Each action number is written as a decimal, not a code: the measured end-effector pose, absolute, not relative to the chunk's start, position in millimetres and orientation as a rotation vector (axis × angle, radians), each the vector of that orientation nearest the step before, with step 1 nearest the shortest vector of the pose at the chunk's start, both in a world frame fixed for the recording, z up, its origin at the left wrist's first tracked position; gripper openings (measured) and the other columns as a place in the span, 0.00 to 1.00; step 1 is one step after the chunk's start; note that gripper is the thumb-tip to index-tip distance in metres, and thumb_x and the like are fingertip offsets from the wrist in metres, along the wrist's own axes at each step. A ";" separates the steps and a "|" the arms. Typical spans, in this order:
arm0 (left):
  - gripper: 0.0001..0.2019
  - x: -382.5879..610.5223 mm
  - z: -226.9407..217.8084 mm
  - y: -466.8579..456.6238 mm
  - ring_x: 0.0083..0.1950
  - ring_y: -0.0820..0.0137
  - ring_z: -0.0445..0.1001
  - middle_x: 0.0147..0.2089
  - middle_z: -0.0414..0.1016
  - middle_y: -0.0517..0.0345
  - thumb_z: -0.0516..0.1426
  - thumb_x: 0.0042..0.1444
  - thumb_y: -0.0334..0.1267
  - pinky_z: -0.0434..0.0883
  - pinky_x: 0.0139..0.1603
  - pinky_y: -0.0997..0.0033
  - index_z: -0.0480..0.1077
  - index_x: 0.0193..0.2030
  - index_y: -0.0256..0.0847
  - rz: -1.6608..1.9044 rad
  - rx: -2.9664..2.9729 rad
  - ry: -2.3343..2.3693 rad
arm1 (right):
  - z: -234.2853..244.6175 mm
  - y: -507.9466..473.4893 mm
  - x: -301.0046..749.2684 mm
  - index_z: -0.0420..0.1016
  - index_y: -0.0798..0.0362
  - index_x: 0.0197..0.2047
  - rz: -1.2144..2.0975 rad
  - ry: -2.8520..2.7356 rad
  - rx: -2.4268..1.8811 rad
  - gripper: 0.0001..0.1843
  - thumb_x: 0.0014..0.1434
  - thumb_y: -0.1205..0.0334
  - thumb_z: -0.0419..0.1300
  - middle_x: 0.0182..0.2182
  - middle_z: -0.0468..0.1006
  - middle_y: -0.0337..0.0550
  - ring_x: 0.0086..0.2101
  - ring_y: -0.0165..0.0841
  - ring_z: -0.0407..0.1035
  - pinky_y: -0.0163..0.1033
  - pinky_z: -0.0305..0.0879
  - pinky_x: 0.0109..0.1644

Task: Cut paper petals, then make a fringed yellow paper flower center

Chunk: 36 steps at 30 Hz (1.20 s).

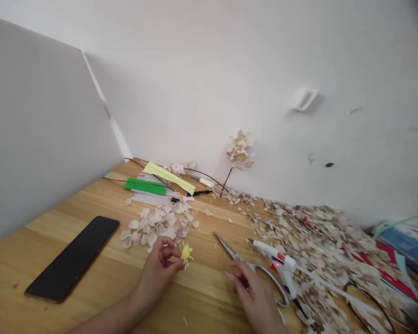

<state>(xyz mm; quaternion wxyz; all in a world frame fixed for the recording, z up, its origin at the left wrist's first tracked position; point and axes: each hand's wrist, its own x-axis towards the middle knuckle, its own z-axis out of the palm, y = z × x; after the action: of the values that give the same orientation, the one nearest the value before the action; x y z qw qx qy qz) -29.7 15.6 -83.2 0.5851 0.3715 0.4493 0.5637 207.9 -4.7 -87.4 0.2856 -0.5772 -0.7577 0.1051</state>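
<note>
My left hand (156,271) pinches a small yellow fringed flower centre (186,254) between thumb and fingertips, above the wooden tabletop (90,204). A loose pile of pale petals (156,222) lies just beyond that hand. My right hand (249,290) sits over the handles of a pair of steel scissors (226,246), whose blades point up and left. I cannot tell whether its fingers grip them. To the right of that hand lies a white hot glue gun (282,264) with a red light showing.
A black phone (72,259) lies face up at the left. A large heap of petal scraps (320,246) covers the right side over red and blue papers. At the back are green and yellow strips (144,186), and a finished petal flower (240,150) on a thin stem leans against the wall.
</note>
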 end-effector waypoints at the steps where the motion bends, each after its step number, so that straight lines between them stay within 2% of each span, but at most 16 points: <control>1: 0.20 -31.3 -81.8 16.2 0.22 0.80 0.66 0.23 0.72 0.71 0.64 0.38 0.30 0.61 0.25 0.82 0.56 0.32 0.42 1.319 0.872 1.064 | -87.1 -4.1 208.9 0.73 0.53 0.41 0.287 -2.029 -1.551 0.16 0.62 0.54 0.48 0.25 0.79 0.44 0.25 0.37 0.73 0.39 0.70 0.29; 4: 0.19 -35.6 -76.6 16.0 0.23 0.79 0.67 0.21 0.71 0.71 0.63 0.39 0.30 0.62 0.26 0.82 0.56 0.32 0.43 1.339 0.893 1.071 | -85.8 -2.5 211.5 0.74 0.51 0.39 0.287 -2.046 -1.569 0.18 0.62 0.55 0.45 0.26 0.80 0.43 0.27 0.38 0.75 0.40 0.71 0.31; 9: 0.17 -40.8 -68.5 12.2 0.24 0.78 0.67 0.21 0.69 0.72 0.61 0.39 0.28 0.62 0.28 0.80 0.55 0.29 0.43 1.338 0.965 1.055 | -75.8 -0.6 227.7 0.72 0.51 0.43 0.213 -2.035 -1.658 0.16 0.60 0.57 0.47 0.36 0.80 0.49 0.35 0.41 0.75 0.47 0.70 0.39; 13: 0.16 -43.9 -70.5 13.5 0.22 0.77 0.67 0.19 0.71 0.70 0.62 0.38 0.29 0.63 0.27 0.79 0.60 0.32 0.43 1.293 0.960 1.067 | -68.1 -6.1 242.3 0.73 0.48 0.37 0.215 -2.098 -1.721 0.09 0.55 0.59 0.53 0.30 0.79 0.43 0.30 0.40 0.74 0.44 0.70 0.34; 15: 0.16 -45.9 -74.0 16.5 0.23 0.76 0.69 0.19 0.72 0.68 0.63 0.36 0.30 0.64 0.28 0.78 0.64 0.34 0.41 1.274 0.944 1.070 | -68.6 -11.3 246.3 0.73 0.47 0.36 0.169 -2.196 -1.765 0.08 0.53 0.61 0.55 0.32 0.79 0.43 0.32 0.41 0.75 0.42 0.71 0.34; 19: 0.15 -49.9 -81.0 22.6 0.27 0.73 0.73 0.24 0.77 0.61 0.64 0.36 0.33 0.67 0.31 0.76 0.71 0.34 0.39 1.262 0.940 1.084 | -76.7 -18.8 252.0 0.72 0.48 0.42 -0.072 -2.366 -1.841 0.13 0.54 0.65 0.52 0.41 0.77 0.47 0.39 0.42 0.74 0.43 0.71 0.40; 23: 0.09 -50.9 -84.7 24.2 0.29 0.71 0.73 0.26 0.78 0.60 0.65 0.35 0.34 0.69 0.33 0.74 0.75 0.27 0.40 1.265 0.939 1.106 | -89.4 -16.5 257.5 0.71 0.56 0.45 -0.204 -2.343 -1.915 0.21 0.47 0.72 0.51 0.41 0.77 0.54 0.41 0.46 0.73 0.47 0.69 0.44; 25: 0.05 -50.6 -85.4 23.3 0.29 0.71 0.72 0.25 0.77 0.59 0.65 0.36 0.35 0.70 0.32 0.74 0.75 0.23 0.40 1.255 0.942 1.114 | -96.9 -13.3 259.5 0.71 0.58 0.44 -0.214 -2.301 -1.948 0.21 0.45 0.73 0.51 0.39 0.77 0.56 0.41 0.46 0.73 0.48 0.69 0.44; 29: 0.04 -50.5 -84.8 20.2 0.29 0.68 0.73 0.26 0.78 0.57 0.65 0.38 0.37 0.72 0.33 0.70 0.78 0.24 0.41 1.211 0.941 1.125 | -108.0 -7.4 262.4 0.71 0.57 0.38 -0.222 -2.201 -2.018 0.13 0.48 0.69 0.52 0.34 0.77 0.57 0.36 0.48 0.73 0.48 0.68 0.40; 33: 0.04 -52.9 -83.6 17.1 0.33 0.66 0.73 0.30 0.76 0.55 0.63 0.43 0.39 0.73 0.35 0.69 0.79 0.26 0.42 1.175 1.000 1.120 | -108.0 -2.5 262.2 0.70 0.53 0.31 -0.148 -2.127 -2.039 0.08 0.44 0.67 0.55 0.29 0.76 0.52 0.33 0.46 0.72 0.47 0.68 0.38; 36: 0.06 -55.0 -84.6 16.0 0.37 0.66 0.71 0.32 0.73 0.55 0.61 0.48 0.40 0.73 0.39 0.69 0.79 0.26 0.43 1.158 1.132 1.068 | -105.3 0.7 253.8 0.69 0.52 0.33 -0.058 -2.070 -1.993 0.08 0.47 0.61 0.53 0.31 0.76 0.52 0.35 0.47 0.72 0.49 0.68 0.40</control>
<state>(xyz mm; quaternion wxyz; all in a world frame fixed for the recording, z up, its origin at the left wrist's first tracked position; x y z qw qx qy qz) -55.0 16.0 -84.6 0.5654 0.4813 0.4543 0.4922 253.8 0.7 -105.3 0.1334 -0.6871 -0.7139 -0.0200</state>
